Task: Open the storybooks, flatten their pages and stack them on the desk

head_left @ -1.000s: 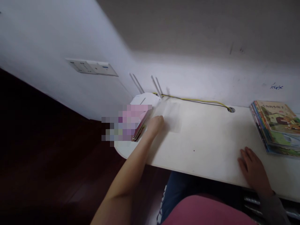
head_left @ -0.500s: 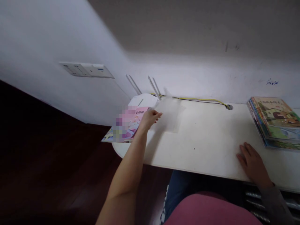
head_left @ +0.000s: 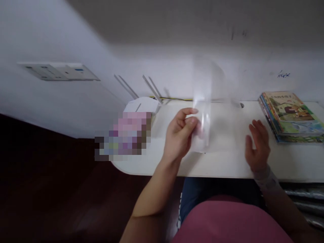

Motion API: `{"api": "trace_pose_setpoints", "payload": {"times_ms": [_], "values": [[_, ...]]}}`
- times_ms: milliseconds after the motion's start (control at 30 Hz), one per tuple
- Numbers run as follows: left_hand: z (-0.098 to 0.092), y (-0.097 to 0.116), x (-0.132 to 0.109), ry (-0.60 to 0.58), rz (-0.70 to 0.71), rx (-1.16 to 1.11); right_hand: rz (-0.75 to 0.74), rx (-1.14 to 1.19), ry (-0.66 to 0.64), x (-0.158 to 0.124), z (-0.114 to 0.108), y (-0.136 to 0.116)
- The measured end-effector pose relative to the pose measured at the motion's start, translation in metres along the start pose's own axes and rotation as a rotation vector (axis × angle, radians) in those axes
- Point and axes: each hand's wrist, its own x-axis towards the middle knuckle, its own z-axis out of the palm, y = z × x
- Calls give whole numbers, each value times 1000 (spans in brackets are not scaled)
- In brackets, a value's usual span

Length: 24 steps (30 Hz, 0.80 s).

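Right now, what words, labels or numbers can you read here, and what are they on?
Top book: Chinese title, too small and blurred to read.
Blue handwriting on the wall: too blurred to read.
Socket panel: small blue label, unreadable.
Pixelated book: pixelated, unreadable.
Clear plastic sheet: no text visible.

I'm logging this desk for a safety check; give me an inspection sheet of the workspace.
Surface: white desk top with a rounded left end.
Job's things: clear plastic sheet, held upright over the desk.
Clutter: stack of picture books at the right; pixelated item at the left end, too obscured to identify.
Hands: left hand grips the sheet; right hand is open, fingers spread, over the desk.
Cables: yellow and black cable along the desk's back edge.
Surroundings: white router with antennas, wall socket panel, dark floor.
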Motion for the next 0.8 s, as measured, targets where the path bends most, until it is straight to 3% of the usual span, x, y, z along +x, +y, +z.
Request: {"api": "trace_pose_setpoints", "payload": {"times_ms": [133,200,367,467,567,667,733,800], "values": [[-47,-41,4,118,-66,259,-93,-174,-126,-14,-27,46],[-58,-68,2,72,-115,513,-167,-213,-229,-27,-27,61],[-48,-104,-4,-165,-206,1158,-214,-333,-494,-56,-6,87],[-40,-106,1,-246,-238,1364,-201,-344,-577,-63,1,94],[-53,-97,11,-222,-177,1478,-208,-317,-600,-63,2,93],[-90,-81,22,-89,-55,1555,-195,-297,-583,-60,4,89],[-127,-66,29,14,-29,1626,-176,-285,-550,-60,8,88],[-172,-49,32,128,-104,1683,-167,-256,-503,-61,12,88]]}}
